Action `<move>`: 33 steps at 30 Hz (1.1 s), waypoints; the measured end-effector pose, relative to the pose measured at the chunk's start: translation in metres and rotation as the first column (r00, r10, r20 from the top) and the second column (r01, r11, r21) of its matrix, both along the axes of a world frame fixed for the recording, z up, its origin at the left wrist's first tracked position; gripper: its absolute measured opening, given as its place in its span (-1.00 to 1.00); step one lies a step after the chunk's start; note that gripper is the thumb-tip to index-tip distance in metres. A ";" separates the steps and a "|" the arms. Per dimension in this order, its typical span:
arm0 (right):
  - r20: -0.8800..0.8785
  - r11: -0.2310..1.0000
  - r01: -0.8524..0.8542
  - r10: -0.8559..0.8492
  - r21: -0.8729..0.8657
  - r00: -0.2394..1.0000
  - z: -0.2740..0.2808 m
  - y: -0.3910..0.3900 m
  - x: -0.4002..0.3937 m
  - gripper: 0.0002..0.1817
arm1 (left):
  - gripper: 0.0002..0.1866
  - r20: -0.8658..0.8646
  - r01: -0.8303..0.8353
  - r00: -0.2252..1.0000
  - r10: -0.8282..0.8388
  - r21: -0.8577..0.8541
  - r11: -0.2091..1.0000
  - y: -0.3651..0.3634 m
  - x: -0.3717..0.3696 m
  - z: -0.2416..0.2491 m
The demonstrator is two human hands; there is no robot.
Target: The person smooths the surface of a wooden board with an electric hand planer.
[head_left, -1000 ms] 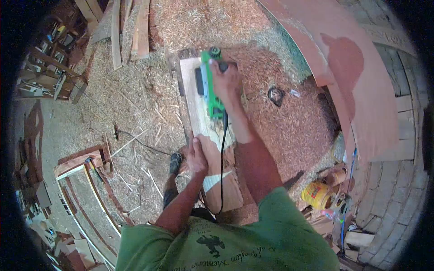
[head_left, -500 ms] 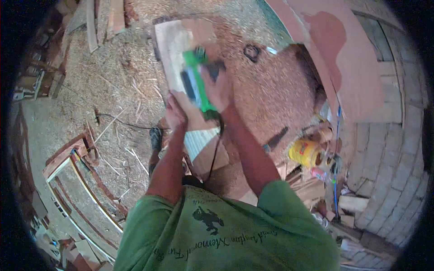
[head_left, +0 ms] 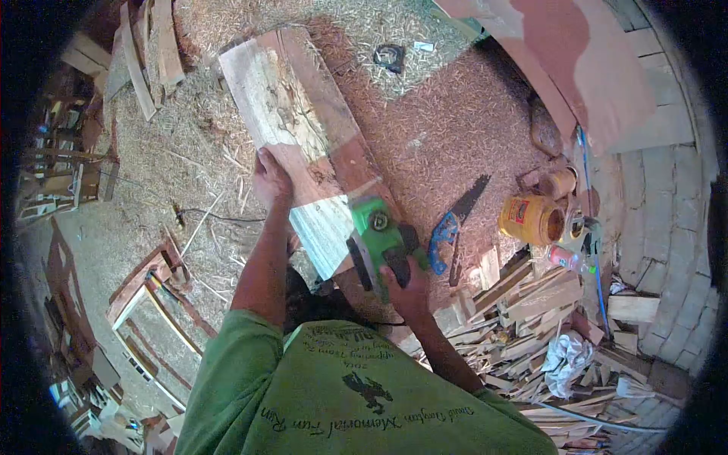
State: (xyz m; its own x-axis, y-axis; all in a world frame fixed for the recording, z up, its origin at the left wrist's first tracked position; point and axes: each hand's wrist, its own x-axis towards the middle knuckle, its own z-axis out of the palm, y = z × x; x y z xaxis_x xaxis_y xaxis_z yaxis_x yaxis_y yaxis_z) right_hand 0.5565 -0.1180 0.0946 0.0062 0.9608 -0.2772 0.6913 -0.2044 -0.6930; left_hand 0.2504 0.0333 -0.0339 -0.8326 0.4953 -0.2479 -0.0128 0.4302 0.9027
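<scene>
A green power planer (head_left: pixel 375 243) rests on the near right end of a wide wooden board (head_left: pixel 303 129). My right hand (head_left: pixel 408 288) is wrapped round the planer's dark handle. Against the board's left edge lies my left hand (head_left: pixel 271 180), its fingers pressed together on the wood and the thumb near the top face. The board slants from upper left to lower right, with pale and reddish-brown patches on its surface.
Right of the board lies a handsaw with a blue handle (head_left: pixel 442 241). Further right stand a yellow container (head_left: pixel 527 220) and a bottle (head_left: pixel 565 258). Wood offcuts (head_left: pixel 531 303) are piled at lower right. A wooden frame (head_left: pixel 155 303) lies at lower left, among shavings.
The planer has moved with my right hand from the board's middle toward my body and to the right. My left hand has shifted slightly left. The view has turned, and more of the board shows.
</scene>
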 end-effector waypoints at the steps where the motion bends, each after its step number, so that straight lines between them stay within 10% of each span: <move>1: -0.067 1.000 0.020 -0.021 -0.020 0.998 -0.001 0.013 -0.011 -0.38 | -0.27 0.009 -0.003 1.000 0.003 0.058 0.998 0.001 0.000 -0.003; 7: 0.176 1.000 -0.013 0.017 -0.026 0.984 0.011 0.111 -0.092 -0.38 | -0.35 0.035 -0.061 0.998 0.057 0.122 0.991 0.005 0.003 0.008; 10: -0.008 0.999 -0.044 0.044 0.016 0.999 0.018 0.172 -0.133 -0.42 | -0.38 0.014 -0.026 1.000 0.025 0.087 0.996 0.005 -0.001 0.009; 13: 0.140 0.936 -0.119 0.076 0.331 0.987 0.000 0.223 -0.174 -0.34 | -0.36 0.043 -0.006 0.999 0.003 0.068 0.998 0.005 -0.001 0.017; 15: -0.244 0.950 -0.185 0.248 0.253 0.938 -0.002 0.290 -0.211 -0.38 | -0.36 0.063 -0.028 0.998 0.027 0.021 0.999 0.005 -0.005 0.006; 23: 0.163 0.841 -0.189 0.122 0.507 0.979 -0.013 0.462 -0.351 -0.22 | -0.35 0.146 0.017 0.989 -0.009 -0.053 0.998 0.006 -0.008 0.023; 26: 0.028 0.866 -0.242 0.256 0.437 0.966 -0.033 0.524 -0.385 -0.13 | -0.34 0.125 0.049 0.991 -0.047 -0.014 0.999 0.005 -0.012 0.011; 33: 0.069 0.915 -0.254 0.244 0.314 0.967 -0.007 0.416 -0.307 -0.21 | -0.31 0.072 -0.005 0.997 0.004 0.008 1.000 0.004 -0.006 -0.006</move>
